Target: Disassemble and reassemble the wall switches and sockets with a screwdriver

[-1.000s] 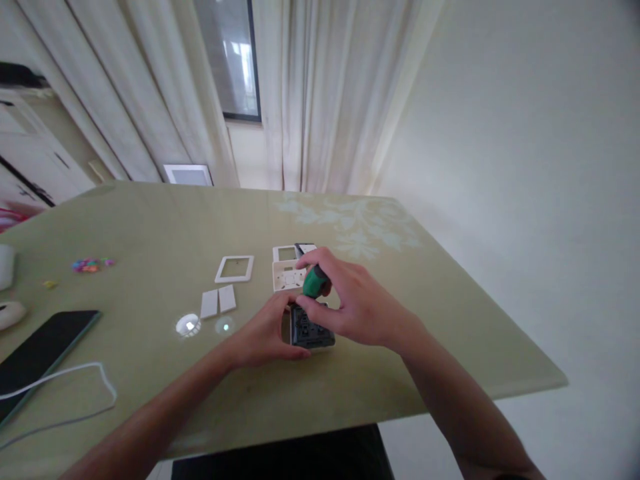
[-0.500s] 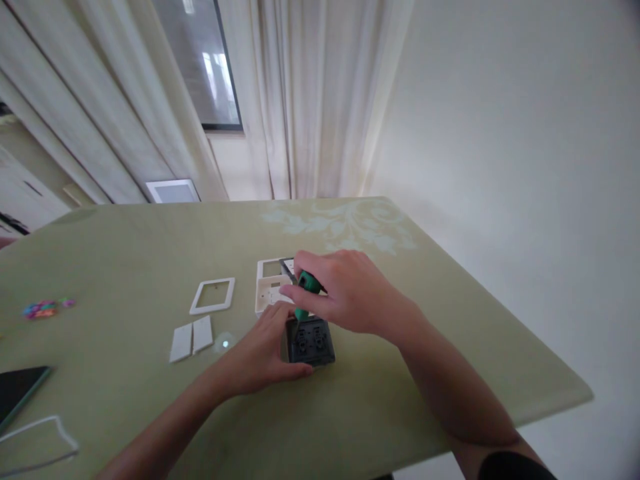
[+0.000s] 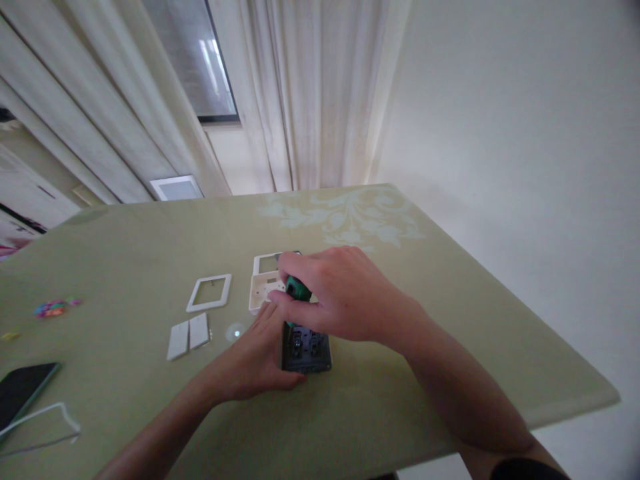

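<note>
A dark, square wall-switch module [image 3: 307, 353] lies on the table, its inner mechanism facing up. My left hand [image 3: 260, 353] grips it along the left side, thumb at the near edge. Above the module's far part, my right hand [image 3: 345, 293] is closed around the green handle of a screwdriver [image 3: 299, 288]; the tip is hidden behind the hand. Just beyond the hands sits a white plastic back box [image 3: 259, 291], partly covered by my right hand. A white frame [image 3: 263, 265] adjoins its far side.
To the left lie another white frame [image 3: 191, 301], two white switch rockers [image 3: 189, 335] and a small clear round piece [image 3: 234, 332]. Farther left are colourful bits [image 3: 50, 309], a dark phone [image 3: 30, 387] and white glasses-like wire [image 3: 65, 417]. The green tablecloth's edge [image 3: 575, 408] runs along the right.
My right hand with the screwdriver has shifted slightly left and turned, now covering the module's far part. The whole view has moved a little. My left hand keeps its grip.
</note>
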Demonstrator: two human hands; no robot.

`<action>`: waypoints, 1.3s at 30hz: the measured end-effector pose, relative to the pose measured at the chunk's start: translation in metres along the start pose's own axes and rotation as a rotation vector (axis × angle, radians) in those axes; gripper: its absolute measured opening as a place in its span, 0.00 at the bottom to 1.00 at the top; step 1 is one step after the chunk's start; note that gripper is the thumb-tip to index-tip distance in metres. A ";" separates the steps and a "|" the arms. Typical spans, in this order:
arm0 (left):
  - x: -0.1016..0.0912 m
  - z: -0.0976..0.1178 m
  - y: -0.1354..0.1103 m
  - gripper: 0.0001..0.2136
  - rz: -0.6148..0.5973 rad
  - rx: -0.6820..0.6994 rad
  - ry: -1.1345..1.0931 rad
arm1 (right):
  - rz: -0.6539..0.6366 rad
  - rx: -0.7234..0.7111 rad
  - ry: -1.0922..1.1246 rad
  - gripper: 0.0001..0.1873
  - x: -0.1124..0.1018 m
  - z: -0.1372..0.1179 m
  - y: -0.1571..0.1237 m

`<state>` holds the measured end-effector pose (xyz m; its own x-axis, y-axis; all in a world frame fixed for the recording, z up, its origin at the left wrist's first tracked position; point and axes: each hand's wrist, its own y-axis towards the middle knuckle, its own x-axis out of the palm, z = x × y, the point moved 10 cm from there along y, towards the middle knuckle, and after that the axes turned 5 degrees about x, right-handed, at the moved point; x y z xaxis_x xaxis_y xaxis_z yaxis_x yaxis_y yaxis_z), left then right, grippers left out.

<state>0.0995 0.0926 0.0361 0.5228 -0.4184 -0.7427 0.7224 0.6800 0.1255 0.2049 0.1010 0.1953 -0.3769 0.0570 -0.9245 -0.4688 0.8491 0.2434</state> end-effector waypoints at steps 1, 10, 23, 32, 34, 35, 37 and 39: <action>-0.003 0.001 -0.001 0.43 0.021 -0.007 -0.011 | 0.017 0.005 0.015 0.14 -0.004 0.001 -0.001; -0.038 0.015 -0.006 0.34 0.303 -0.073 -0.019 | 0.282 -0.008 0.194 0.12 -0.057 0.015 -0.022; -0.052 -0.010 -0.022 0.38 0.577 0.005 -0.182 | 0.031 0.001 0.470 0.13 -0.053 0.056 -0.029; -0.053 -0.023 -0.044 0.47 0.781 0.047 -0.645 | -0.241 -0.024 0.425 0.18 -0.008 0.073 -0.019; -0.057 -0.022 -0.047 0.45 0.798 0.061 -0.649 | -0.284 -0.038 0.408 0.18 0.003 0.070 -0.015; -0.059 -0.021 -0.048 0.44 0.803 0.067 -0.646 | -0.296 -0.046 0.405 0.18 0.008 0.069 -0.012; -0.063 -0.019 -0.049 0.43 0.812 0.083 -0.639 | -0.313 -0.055 0.410 0.18 0.017 0.068 -0.007; -0.066 -0.016 -0.047 0.42 0.808 0.099 -0.646 | -0.348 -0.061 0.422 0.16 0.027 0.067 -0.005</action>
<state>0.0241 0.0981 0.0684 0.9895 -0.1223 0.0768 0.0673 0.8610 0.5041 0.2506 0.1340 0.1492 -0.4732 -0.4475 -0.7589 -0.6638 0.7475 -0.0269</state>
